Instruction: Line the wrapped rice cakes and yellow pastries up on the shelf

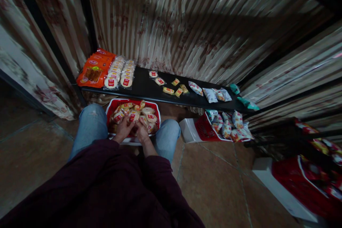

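Note:
Between my knees stands a red and white basket [158, 114] heaped with round wrapped crackers and small yellow packets. Over the heap, my left hand [123, 130] and my right hand [142, 132] are close together. Their fingers are closed at the lower edge of a wrapped round cracker [134, 116] with a red label. Fingertip detail is small and dim. Another wrapped cracker [151, 118] lies to the right of my hands, in the basket.
On the low black shelf [141, 78] are orange snack bags [94, 69], two rows of wrapped crackers [126, 80], loose yellow packets [169, 91], white bags [210, 95] and teal packets [248, 103]. To the right are a basket of bags [208, 130] and another red basket [285, 174].

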